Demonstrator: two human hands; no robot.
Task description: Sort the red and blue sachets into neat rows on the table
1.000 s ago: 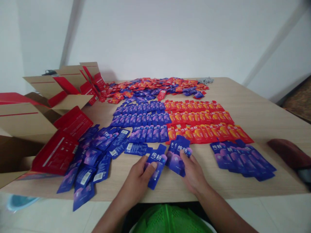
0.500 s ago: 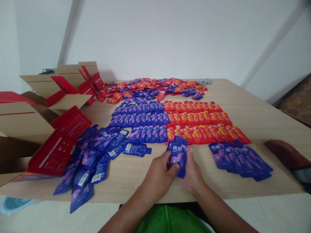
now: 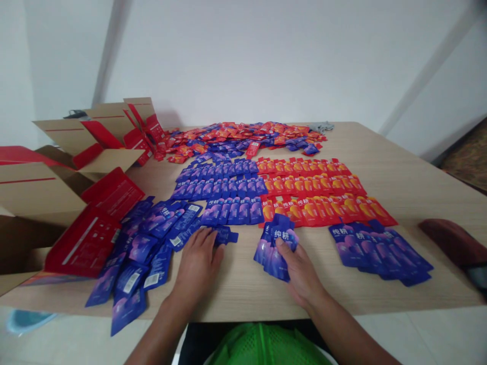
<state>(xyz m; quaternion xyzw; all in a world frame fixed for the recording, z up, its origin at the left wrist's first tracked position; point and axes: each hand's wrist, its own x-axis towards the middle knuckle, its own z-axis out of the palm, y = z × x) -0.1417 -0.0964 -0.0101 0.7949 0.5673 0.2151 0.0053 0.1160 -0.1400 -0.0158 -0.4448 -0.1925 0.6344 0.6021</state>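
My right hand (image 3: 302,276) is closed around a small fan of purple pouches (image 3: 277,256), their printed fronts facing up and my thumb on top. My left hand (image 3: 200,258) lies palm down, fingers stretched over a single purple pouch (image 3: 228,236) on the table; the fingers cover much of that pouch. Just left of it is a loose heap of purple pouches (image 3: 152,238), some with barcodes showing. Beyond my hands lie overlapping rows of purple pouches (image 3: 232,210) and, beside them, rows of red-orange pouches (image 3: 319,208). To the right rests another overlapping fan of purple pouches (image 3: 376,248).
Open red cardboard boxes (image 3: 87,238) stand along the left side, flaps spread. At the back of the table (image 3: 388,167) sits a mixed pile of red and purple pouches (image 3: 243,134) with a grey cloth (image 3: 322,126). A dark red object (image 3: 443,241) lies at the right.
My left hand has let go of the purple pouches and moved left onto the single pouch. The right hand keeps hold of the pouches, now fanned wider.
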